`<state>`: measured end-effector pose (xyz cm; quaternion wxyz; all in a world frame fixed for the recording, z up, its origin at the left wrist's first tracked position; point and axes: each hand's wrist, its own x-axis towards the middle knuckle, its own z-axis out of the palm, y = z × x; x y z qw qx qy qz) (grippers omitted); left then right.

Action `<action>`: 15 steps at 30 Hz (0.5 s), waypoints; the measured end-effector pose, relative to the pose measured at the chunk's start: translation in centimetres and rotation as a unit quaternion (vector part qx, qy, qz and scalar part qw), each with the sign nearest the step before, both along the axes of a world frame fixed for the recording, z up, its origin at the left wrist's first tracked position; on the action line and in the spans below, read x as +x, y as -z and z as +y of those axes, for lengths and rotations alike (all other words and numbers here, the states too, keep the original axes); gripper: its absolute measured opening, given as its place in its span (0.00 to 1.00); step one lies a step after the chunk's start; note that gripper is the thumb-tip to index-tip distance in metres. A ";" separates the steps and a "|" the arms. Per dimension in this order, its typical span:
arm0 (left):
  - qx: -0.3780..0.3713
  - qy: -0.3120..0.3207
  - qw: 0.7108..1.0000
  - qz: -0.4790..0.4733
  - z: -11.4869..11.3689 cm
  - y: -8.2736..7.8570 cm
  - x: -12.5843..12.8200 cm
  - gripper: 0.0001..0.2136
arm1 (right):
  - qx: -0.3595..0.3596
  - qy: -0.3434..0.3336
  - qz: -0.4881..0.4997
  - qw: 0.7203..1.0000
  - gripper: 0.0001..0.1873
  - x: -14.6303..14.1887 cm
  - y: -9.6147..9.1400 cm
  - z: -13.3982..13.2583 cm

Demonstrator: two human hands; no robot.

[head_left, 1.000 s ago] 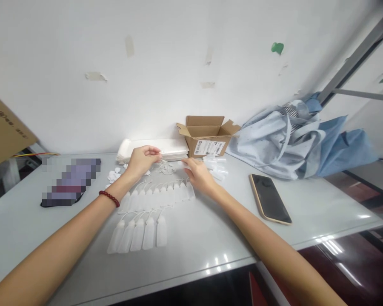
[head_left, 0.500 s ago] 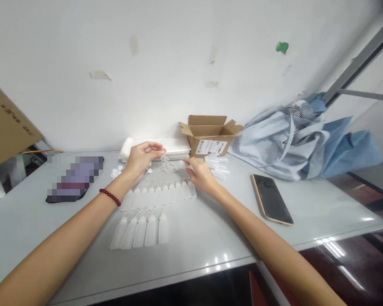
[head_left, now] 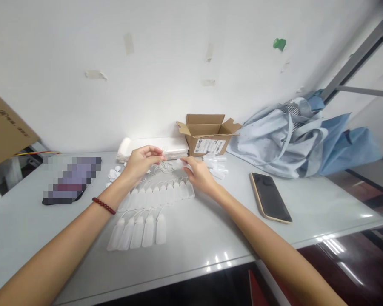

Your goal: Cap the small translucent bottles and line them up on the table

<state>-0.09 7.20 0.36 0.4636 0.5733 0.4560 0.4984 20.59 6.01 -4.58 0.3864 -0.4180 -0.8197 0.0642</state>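
Note:
My left hand [head_left: 141, 165] is closed in a pinch on a thin white cord [head_left: 164, 150], just above a small pile of white cords [head_left: 166, 167]. To its right, my right hand [head_left: 200, 173] has thumb and fingers drawn together at a small whitish piece [head_left: 179, 162], too small to make out. Two rows of frosted flat tubes with cord loops lie in front: a longer back row [head_left: 161, 196], partly behind my left wrist, and a shorter front row [head_left: 161, 229]. Small white pieces [head_left: 114, 173] lie left of my left hand. Several clear tubes [head_left: 218, 173] lie beyond my right hand.
An open cardboard box [head_left: 207, 145] and a white stack [head_left: 175, 146] stand against the wall. A phone [head_left: 270, 197] lies at right, a blurred-out dark item [head_left: 72, 180] at left. Blue cloth bags [head_left: 274, 140] fill the back right corner. The table's front edge runs below.
My left hand has dropped slightly, and the cord loop above its fingertips sits lower. My right hand keeps nearly the same place. The whole view has shifted a little.

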 end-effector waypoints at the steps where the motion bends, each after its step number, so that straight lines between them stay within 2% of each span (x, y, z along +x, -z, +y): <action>1: -0.011 0.026 1.000 0.008 -0.6 -0.2 -0.1 0.10 | 0.002 -0.003 0.005 1.000 0.15 -0.1 0.0 -0.1; 4: -0.027 0.073 0.996 0.035 -2.1 -0.7 -0.7 0.10 | 0.003 -0.014 0.015 1.000 0.17 -0.4 -0.2 -0.5; 9: -0.045 0.057 0.997 0.041 -3.7 -0.9 -1.5 0.11 | -0.019 -0.031 0.031 0.999 0.21 -1.0 -0.7 -1.8; 15: -0.047 0.052 0.996 0.056 -4.7 -1.1 -1.4 0.10 | -0.008 -0.054 0.047 0.997 0.20 -1.3 -1.0 -2.7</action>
